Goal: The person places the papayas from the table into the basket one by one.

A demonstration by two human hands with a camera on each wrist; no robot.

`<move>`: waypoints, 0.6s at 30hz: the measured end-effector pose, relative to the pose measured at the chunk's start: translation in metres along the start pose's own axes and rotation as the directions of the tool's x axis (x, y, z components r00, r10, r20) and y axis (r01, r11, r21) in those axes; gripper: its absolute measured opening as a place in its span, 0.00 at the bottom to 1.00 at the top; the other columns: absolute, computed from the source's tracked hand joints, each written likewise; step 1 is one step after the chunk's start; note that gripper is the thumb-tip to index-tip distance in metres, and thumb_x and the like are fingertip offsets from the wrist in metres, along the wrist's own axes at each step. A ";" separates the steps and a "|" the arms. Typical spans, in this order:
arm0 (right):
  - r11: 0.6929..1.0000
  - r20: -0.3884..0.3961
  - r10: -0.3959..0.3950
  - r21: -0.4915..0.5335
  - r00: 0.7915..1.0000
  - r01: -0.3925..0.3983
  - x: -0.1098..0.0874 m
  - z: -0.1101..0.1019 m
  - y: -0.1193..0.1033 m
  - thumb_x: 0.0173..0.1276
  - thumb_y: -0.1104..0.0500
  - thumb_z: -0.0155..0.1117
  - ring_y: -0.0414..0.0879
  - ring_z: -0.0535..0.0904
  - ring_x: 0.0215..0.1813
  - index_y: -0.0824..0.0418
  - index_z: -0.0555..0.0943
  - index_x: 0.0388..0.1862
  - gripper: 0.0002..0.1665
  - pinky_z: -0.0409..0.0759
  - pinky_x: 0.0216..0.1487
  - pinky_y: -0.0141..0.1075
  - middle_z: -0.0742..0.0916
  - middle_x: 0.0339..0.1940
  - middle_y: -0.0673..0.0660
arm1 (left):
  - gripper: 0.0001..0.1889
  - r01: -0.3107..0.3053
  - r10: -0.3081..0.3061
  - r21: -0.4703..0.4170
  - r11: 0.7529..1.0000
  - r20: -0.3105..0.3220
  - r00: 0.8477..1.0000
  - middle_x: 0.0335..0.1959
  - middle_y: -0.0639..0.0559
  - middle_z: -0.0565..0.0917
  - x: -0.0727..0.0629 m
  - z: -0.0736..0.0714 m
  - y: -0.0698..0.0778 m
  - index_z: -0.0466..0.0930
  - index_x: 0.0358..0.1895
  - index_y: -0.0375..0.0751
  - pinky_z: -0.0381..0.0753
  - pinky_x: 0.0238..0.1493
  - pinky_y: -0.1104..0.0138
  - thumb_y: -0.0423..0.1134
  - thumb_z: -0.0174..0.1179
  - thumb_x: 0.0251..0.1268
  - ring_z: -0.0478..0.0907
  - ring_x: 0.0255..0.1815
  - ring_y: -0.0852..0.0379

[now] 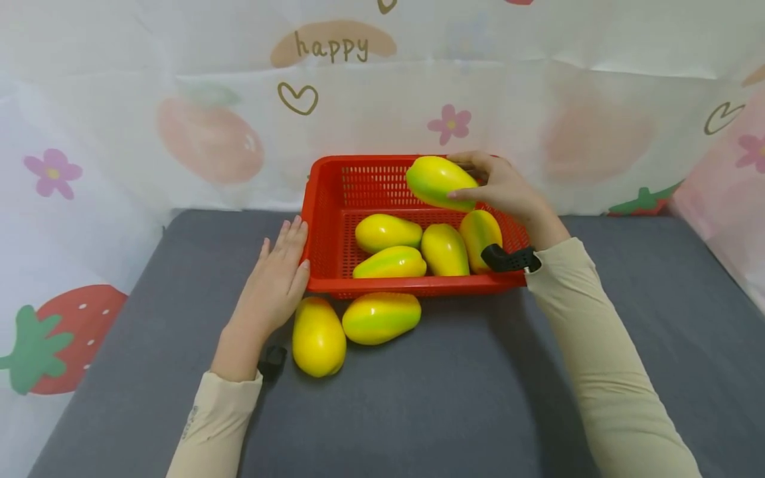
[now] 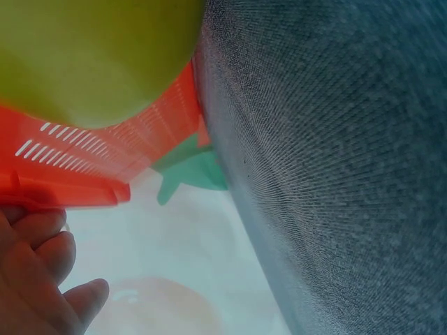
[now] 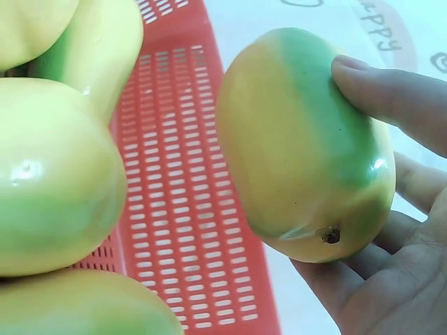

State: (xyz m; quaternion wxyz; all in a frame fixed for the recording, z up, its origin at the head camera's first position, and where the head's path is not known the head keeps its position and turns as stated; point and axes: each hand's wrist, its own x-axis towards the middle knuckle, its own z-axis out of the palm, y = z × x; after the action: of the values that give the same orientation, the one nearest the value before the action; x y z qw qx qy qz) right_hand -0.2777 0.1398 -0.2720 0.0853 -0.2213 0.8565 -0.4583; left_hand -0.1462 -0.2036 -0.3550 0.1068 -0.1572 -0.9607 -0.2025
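Over the back right of a red plastic basket, my right hand holds a yellow-green papaya. In the right wrist view the thumb lies along this papaya's green stripe, with the other fingers around its far side. My left hand rests against the basket's left wall, its fingers extended. Inside the basket lie several more papayas. Two others are on the table in front of it: one papaya near my left wrist and another papaya close to the basket's front wall.
The basket stands on a dark grey cloth-covered table, near its back edge. Behind it hangs a white patterned curtain, which also covers both sides. A black wrist strap on the right arm overlaps the basket's front right corner.
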 end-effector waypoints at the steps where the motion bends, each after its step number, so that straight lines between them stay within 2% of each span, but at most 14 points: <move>1: 1.000 -0.003 0.006 0.000 1.000 -0.006 0.001 0.001 0.001 0.61 0.59 0.67 0.49 0.71 0.56 0.60 0.67 0.69 0.37 0.74 0.55 0.36 0.75 0.61 0.56 | 0.31 0.000 0.000 0.001 1.000 0.000 1.000 0.76 0.42 0.47 0.000 0.000 0.000 0.45 0.74 0.34 0.40 0.70 0.45 0.43 0.37 0.74 0.40 0.76 0.47; 8: 0.998 -0.006 0.041 0.039 0.999 -0.041 0.008 0.005 0.008 0.61 0.59 0.67 0.50 0.71 0.57 0.59 0.67 0.68 0.36 0.73 0.56 0.38 0.75 0.62 0.57 | 0.31 0.005 -0.005 0.009 1.000 0.002 1.000 0.76 0.43 0.46 0.000 0.001 0.001 0.44 0.75 0.34 0.40 0.71 0.46 0.43 0.37 0.73 0.40 0.76 0.47; 18: 0.998 0.046 0.065 -0.019 0.997 -0.064 0.023 0.013 0.015 0.61 0.59 0.67 0.52 0.70 0.58 0.61 0.66 0.68 0.37 0.71 0.60 0.44 0.74 0.62 0.59 | 0.31 0.005 -0.005 0.021 1.000 0.002 1.000 0.76 0.43 0.47 0.001 0.000 0.000 0.44 0.74 0.34 0.41 0.71 0.46 0.42 0.37 0.73 0.40 0.76 0.47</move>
State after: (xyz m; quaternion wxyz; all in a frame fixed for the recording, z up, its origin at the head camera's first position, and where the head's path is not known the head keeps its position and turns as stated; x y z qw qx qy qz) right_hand -0.2978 0.1266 -0.2904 0.1183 -0.2049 0.8650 -0.4424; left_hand -0.1470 -0.2034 -0.3552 0.1069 -0.1539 -0.9632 -0.1926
